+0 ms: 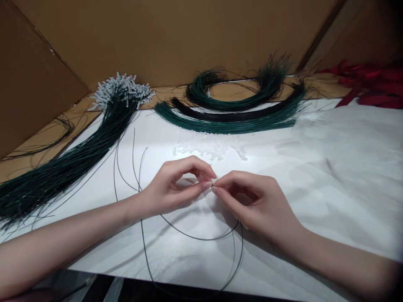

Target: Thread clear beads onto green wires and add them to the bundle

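Observation:
My left hand [176, 186] and my right hand [252, 201] meet fingertip to fingertip over a white table [330, 176]. Both are closed in a pinch. The right pinches the tip of a thin dark green wire [195, 238], which loops down and back under my wrists toward the table's near edge. The left pinches something tiny at that same wire tip; I cannot make it out. A few more loose wires [134, 163] curve away behind my left hand. A scatter of small clear beads [210, 147] lies just beyond my fingers.
A long bundle of green wires with white tips [78, 155] lies at the left, its tipped ends at the back. Curved bundles of green and black wires [233, 117] lie at the back centre. Red material [371, 84] sits back right. Brown cardboard walls [170, 37] enclose the table.

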A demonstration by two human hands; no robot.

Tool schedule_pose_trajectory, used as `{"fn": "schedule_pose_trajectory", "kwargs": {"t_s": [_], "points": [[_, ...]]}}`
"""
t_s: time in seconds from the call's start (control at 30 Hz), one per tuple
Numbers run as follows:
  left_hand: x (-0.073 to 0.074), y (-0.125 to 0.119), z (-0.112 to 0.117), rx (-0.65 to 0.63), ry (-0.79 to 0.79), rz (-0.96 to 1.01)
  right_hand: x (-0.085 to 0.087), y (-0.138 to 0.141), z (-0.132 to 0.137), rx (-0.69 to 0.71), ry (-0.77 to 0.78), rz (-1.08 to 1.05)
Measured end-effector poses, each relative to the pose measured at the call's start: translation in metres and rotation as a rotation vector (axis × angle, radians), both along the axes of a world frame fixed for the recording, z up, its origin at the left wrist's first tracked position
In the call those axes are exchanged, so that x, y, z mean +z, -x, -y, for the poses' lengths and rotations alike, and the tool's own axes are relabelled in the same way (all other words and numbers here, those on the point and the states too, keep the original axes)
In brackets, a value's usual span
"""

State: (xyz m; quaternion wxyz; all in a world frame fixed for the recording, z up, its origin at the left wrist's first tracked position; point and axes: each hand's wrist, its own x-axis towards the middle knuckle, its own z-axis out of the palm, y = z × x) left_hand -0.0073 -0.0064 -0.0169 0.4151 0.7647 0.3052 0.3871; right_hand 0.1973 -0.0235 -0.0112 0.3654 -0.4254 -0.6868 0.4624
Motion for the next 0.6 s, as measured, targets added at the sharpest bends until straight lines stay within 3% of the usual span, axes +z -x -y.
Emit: {"fn": "schedule_pose_trajectory", "kwargs": {"t_s": [0.17, 0.43, 0.6], "points": [[-0.0015, 0.0001, 0.0011, 0.033, 0.005, 0.003, 0.0001, -0.0004, -0.0016, -0.024, 0.096, -0.052], [0.0026, 0.0013, 0.0025, -0.005, -0.011, -0.012, -0.0015, -0.0011, -0.0034, -0.028, 0.124, -0.066], [0.0011, 0.0004, 0.0009, 0.045, -0.064, -0.009, -0.0026, -0.0019, -0.0033, -0.020, 0.091, -0.039]]}}
